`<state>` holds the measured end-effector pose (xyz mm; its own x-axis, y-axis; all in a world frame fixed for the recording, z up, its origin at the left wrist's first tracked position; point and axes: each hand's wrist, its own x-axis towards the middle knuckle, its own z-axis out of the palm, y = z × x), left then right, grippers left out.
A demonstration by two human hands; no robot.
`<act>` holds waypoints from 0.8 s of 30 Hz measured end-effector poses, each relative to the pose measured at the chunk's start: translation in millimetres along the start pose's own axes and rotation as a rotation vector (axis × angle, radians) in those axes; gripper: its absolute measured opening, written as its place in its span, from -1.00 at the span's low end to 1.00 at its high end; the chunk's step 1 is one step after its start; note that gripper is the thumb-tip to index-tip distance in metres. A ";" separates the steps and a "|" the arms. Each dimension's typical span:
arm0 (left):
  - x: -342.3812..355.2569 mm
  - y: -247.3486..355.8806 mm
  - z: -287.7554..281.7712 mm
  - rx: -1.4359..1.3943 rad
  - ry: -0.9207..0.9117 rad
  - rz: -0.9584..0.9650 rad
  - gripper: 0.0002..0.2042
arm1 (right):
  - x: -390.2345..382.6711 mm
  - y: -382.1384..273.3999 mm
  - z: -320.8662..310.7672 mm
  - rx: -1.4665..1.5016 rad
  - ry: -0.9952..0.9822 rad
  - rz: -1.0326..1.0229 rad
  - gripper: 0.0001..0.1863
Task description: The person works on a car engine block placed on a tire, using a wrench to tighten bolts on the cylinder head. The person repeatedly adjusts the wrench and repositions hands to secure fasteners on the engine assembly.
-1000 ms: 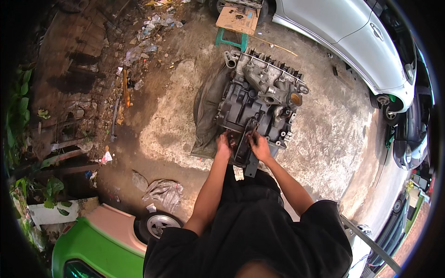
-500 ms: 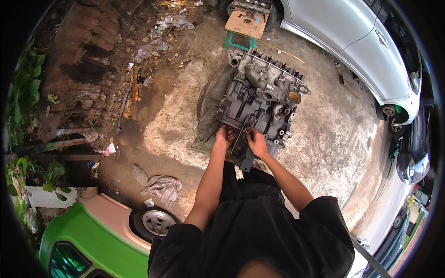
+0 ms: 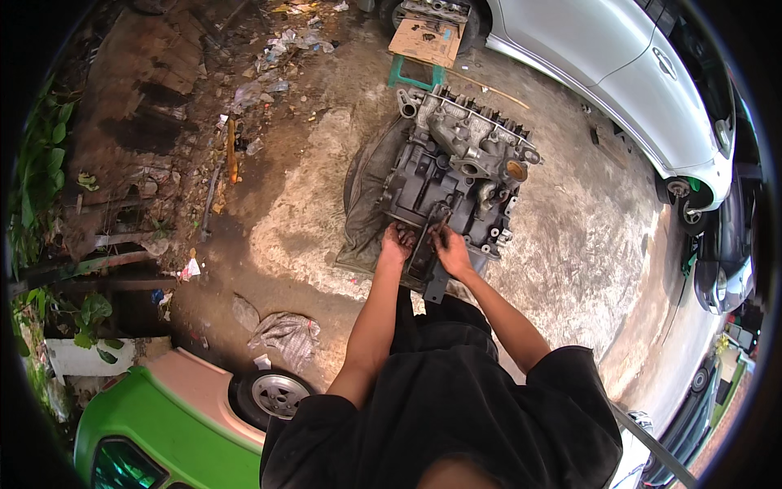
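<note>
A greasy grey engine [image 3: 456,167] sits in front of me on a dark crumpled sheet [image 3: 364,191]. My left hand [image 3: 398,240] is at its near left edge, with blackened fingers curled in. Whatever they hold is too small or hidden to tell. Just to the right, my right hand [image 3: 445,241] is closed, its fingers bent against the engine's near side beside a long dark metal bracket [image 3: 435,288] that sticks out toward me. What the right fingertips grip is hidden among dark parts. Valve-train parts [image 3: 481,110] line the engine's far side.
Beyond the engine is a green stool [image 3: 418,72] with a board [image 3: 425,42] and metal parts on it. A silver car [image 3: 603,65] stands at the far right, a green car [image 3: 163,416] at the near left. A crumpled sack [image 3: 287,336] and scattered litter [image 3: 273,69] lie leftward.
The view has shifted slightly. Both hands stay at the engine's near side, with only small finger movements; the engine has not moved on its sheet.
</note>
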<state>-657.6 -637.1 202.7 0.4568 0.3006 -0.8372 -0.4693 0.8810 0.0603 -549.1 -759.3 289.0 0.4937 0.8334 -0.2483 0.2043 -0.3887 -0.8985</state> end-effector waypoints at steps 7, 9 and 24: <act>-8.6 11.7 0.0 0.076 0.104 -0.110 -0.81 | 2.5 -2.0 1.6 0.004 -0.028 0.073 -0.84; -3.0 20.1 -6.4 0.037 -0.023 -0.223 -0.82 | 3.4 -0.8 2.7 -0.014 -0.002 0.036 -0.84; -46.6 13.3 -11.5 0.189 -0.063 0.030 -0.82 | -3.8 -7.8 2.9 -0.071 0.153 -0.014 -0.85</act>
<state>-693.8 -643.6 236.2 0.4939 0.3453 -0.7980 -0.3360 0.9223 0.1911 -555.0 -758.3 295.9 0.6123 0.7715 -0.1730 0.2683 -0.4086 -0.8724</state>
